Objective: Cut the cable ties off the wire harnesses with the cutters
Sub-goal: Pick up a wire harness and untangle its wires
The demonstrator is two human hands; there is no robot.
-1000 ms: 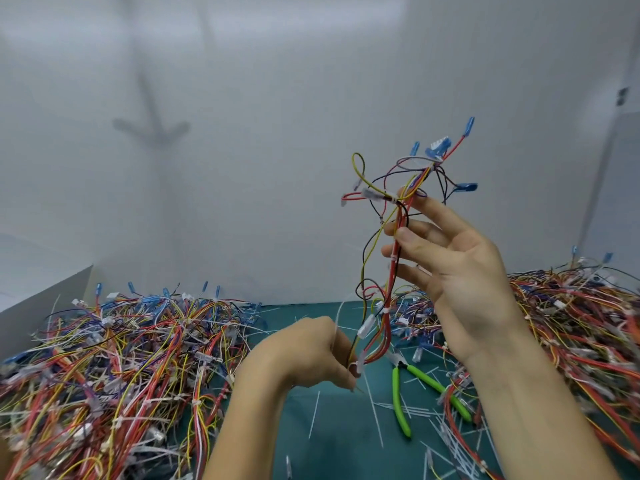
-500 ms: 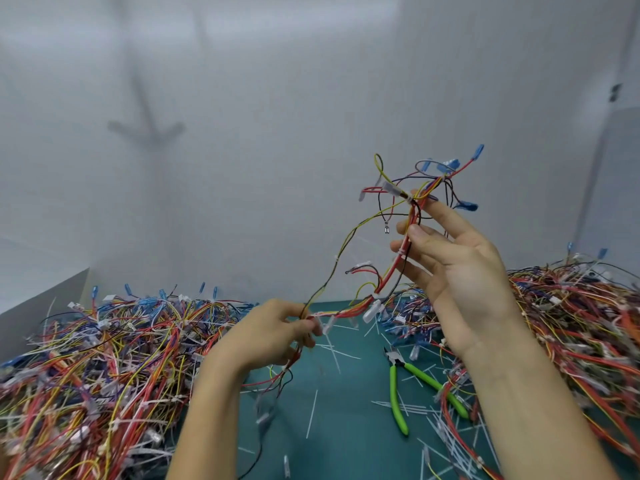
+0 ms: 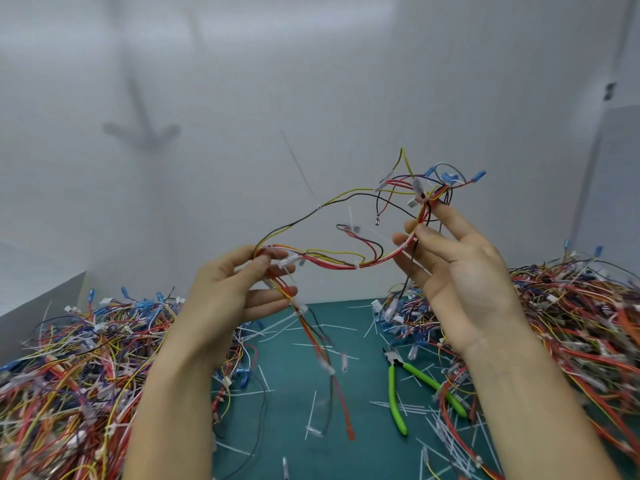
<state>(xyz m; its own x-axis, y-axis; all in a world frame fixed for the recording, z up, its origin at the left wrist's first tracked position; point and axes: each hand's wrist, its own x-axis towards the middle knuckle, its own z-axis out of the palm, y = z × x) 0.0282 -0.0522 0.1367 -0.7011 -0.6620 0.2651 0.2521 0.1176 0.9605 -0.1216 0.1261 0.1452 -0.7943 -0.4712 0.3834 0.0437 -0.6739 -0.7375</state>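
Note:
I hold one wire harness (image 3: 332, 261) of red, yellow and black wires stretched in the air between both hands. My left hand (image 3: 235, 292) pinches its left end between thumb and fingers, with loose wire tails hanging down below it. My right hand (image 3: 450, 268) pinches the bundle near its right end, where blue terminals and white connectors fan out above the fingers. White cable ties (image 3: 356, 265) still wrap the bundle. The green-handled cutters (image 3: 398, 386) lie on the green mat (image 3: 298, 393) below my right hand, untouched.
A large heap of harnesses (image 3: 69, 368) fills the left side of the mat and another heap (image 3: 581, 323) fills the right. Cut white tie pieces (image 3: 450, 441) litter the mat between them. A white wall stands behind.
My left hand rose from low near the mat to chest height and moved left, pulling the harness from hanging vertical to stretched nearly horizontal. My right hand tilted slightly lower.

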